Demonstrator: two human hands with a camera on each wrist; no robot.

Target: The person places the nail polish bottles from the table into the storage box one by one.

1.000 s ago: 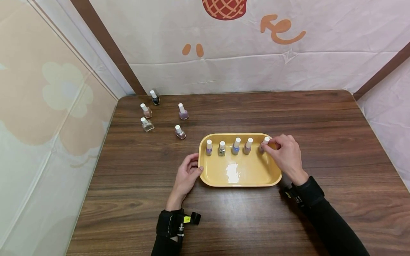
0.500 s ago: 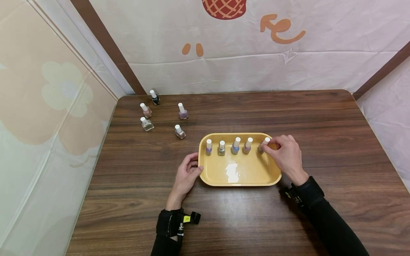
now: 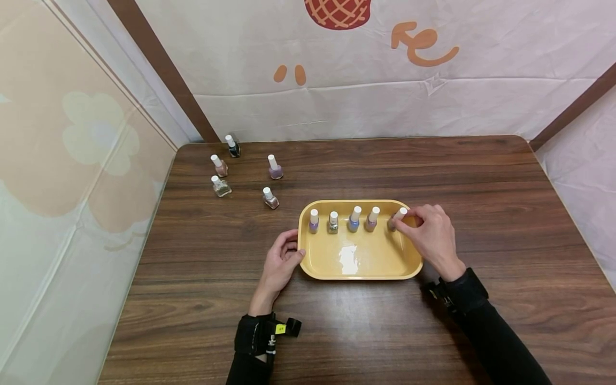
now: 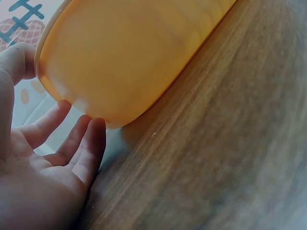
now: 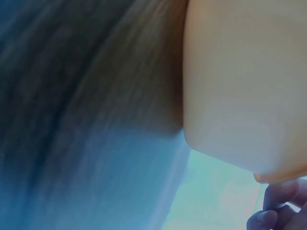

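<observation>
A yellow tray (image 3: 361, 267) sits on the table with a row of white-capped nail polish bottles along its far side. My left hand (image 3: 281, 264) grips the tray's left end, thumb at the rim; in the left wrist view its fingertips (image 4: 97, 127) touch the outer wall. At the row's right end, my right hand (image 3: 430, 235) pinches a nail polish bottle (image 3: 399, 214) by its cap, and the bottle leans to the right. Left of it stand a mauve bottle (image 3: 371, 222), a blue one (image 3: 354, 222), a glittery one (image 3: 333, 224) and a purple one (image 3: 314, 223).
More nail polish bottles stand on the wooden table (image 3: 192, 299) at the back left: a black one (image 3: 233, 148), a pinkish one (image 3: 220, 168), a clear glittery one (image 3: 222, 188), a lilac one (image 3: 276, 170) and a brownish one (image 3: 271, 200). Printed curtains border the table's back and sides.
The cap of the bottle in my right hand has tipped slightly to the right, and the hand has shifted a little with it. My left hand and the tray have stayed put.
</observation>
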